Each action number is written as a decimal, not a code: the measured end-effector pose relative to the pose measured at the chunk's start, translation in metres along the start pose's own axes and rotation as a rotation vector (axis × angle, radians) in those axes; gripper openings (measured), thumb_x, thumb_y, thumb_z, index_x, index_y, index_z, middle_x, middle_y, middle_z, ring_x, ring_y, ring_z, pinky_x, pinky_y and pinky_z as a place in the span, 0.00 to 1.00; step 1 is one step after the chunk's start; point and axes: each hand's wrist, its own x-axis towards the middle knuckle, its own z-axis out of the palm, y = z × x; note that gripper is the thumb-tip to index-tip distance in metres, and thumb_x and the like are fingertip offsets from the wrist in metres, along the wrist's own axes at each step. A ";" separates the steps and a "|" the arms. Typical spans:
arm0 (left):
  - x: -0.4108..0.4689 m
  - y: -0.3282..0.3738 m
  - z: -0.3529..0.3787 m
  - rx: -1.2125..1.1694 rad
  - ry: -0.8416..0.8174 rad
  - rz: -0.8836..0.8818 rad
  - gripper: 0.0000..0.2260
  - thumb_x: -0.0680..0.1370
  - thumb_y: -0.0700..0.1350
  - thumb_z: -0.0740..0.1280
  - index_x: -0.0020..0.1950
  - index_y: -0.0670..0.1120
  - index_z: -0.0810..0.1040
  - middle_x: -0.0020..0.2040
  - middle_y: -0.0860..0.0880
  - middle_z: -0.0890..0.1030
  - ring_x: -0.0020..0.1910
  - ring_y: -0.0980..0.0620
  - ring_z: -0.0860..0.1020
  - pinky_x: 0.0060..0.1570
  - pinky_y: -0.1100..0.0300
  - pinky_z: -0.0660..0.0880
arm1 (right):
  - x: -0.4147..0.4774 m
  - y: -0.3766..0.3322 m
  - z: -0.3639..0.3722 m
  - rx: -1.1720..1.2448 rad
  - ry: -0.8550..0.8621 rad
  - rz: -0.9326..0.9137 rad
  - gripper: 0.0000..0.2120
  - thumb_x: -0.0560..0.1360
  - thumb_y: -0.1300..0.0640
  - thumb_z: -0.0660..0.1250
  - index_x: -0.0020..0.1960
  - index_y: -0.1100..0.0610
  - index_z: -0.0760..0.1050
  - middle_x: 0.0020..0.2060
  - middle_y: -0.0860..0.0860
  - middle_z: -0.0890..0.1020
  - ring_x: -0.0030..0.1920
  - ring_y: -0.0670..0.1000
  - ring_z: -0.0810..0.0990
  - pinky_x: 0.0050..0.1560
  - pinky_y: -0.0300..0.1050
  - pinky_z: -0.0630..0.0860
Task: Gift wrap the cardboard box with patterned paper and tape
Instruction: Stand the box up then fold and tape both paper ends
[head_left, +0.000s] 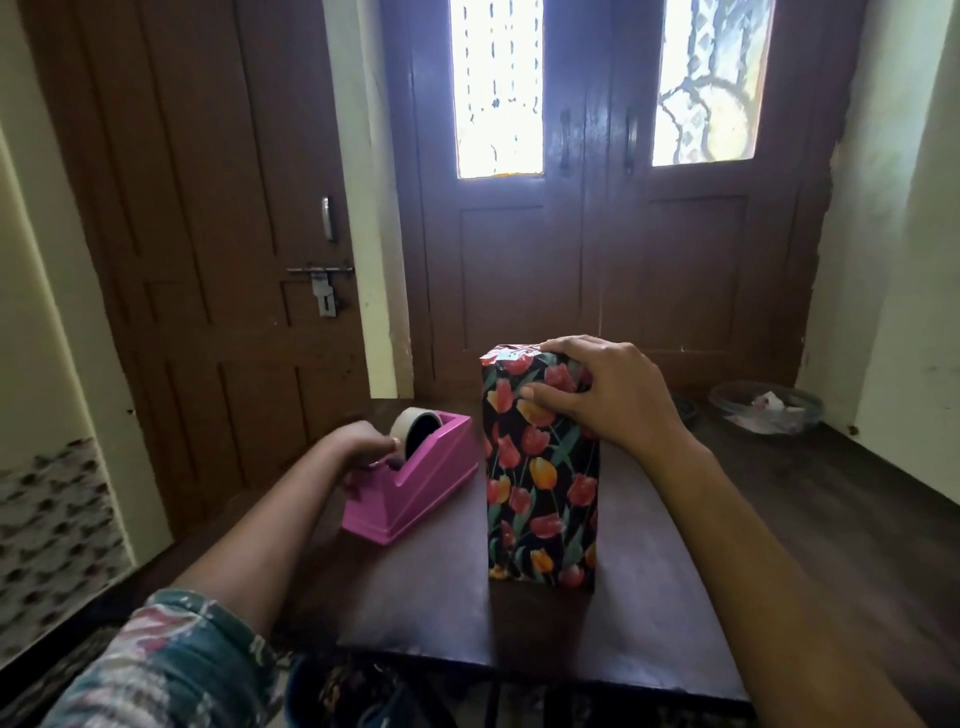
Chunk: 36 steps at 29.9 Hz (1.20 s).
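Black paper printed with red and orange tulips: the patterned paper (540, 519) covers every visible face of the box (543, 467).

Item 1, box. Stands upright on its short end at the middle of the bench (649, 571), near the front edge. The paper at its top end is folded over and looks creased and shiny.

Item 2, right hand (597, 389). Grips the upper right part of the box: the thumb lies across the face turned to the camera, and the fingers curl over the top edge and right side.

Item 3, tape dispenser (415, 488). Pink plastic, wedge-shaped with a stepped base. It sits on the bench just left of the box, close to it but not touching.

Item 4, tape roll (410, 423). Pale, with a dark core, seated in the dispenser's far end.

Item 5, left hand (363, 447). It is at the dispenser's left side, fingers curled, thumb tip against the near rim of the roll. Whether a strip of tape is pinched there cannot be told.

Item 6, sleeve (171, 665). Patterned fabric on the left forearm, at the lower left.

Item 7, glass bowl (769, 408). Clear, holding paper scraps, at the bench's far right, well apart from the box.

Item 8, doors (597, 270). Brown wood with bright glass panes, behind the bench.
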 end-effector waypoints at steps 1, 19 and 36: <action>-0.001 0.001 0.000 -0.039 0.007 -0.007 0.18 0.79 0.47 0.63 0.64 0.36 0.70 0.61 0.36 0.73 0.58 0.37 0.75 0.51 0.44 0.77 | 0.000 -0.001 0.001 -0.005 0.003 -0.002 0.26 0.68 0.39 0.69 0.61 0.51 0.76 0.57 0.47 0.80 0.53 0.47 0.78 0.50 0.39 0.69; -0.004 -0.016 -0.005 -0.685 0.104 -0.003 0.14 0.81 0.47 0.59 0.55 0.38 0.75 0.60 0.40 0.74 0.62 0.42 0.71 0.56 0.38 0.70 | -0.004 -0.004 0.002 0.015 0.062 0.003 0.25 0.68 0.42 0.71 0.61 0.52 0.76 0.58 0.48 0.80 0.55 0.49 0.78 0.52 0.43 0.71; 0.001 -0.071 0.005 -0.859 0.177 0.091 0.06 0.75 0.44 0.68 0.41 0.42 0.78 0.37 0.46 0.79 0.37 0.52 0.75 0.44 0.55 0.73 | -0.004 -0.002 0.002 0.031 0.080 0.020 0.25 0.69 0.42 0.70 0.61 0.54 0.76 0.56 0.50 0.80 0.53 0.52 0.79 0.51 0.46 0.74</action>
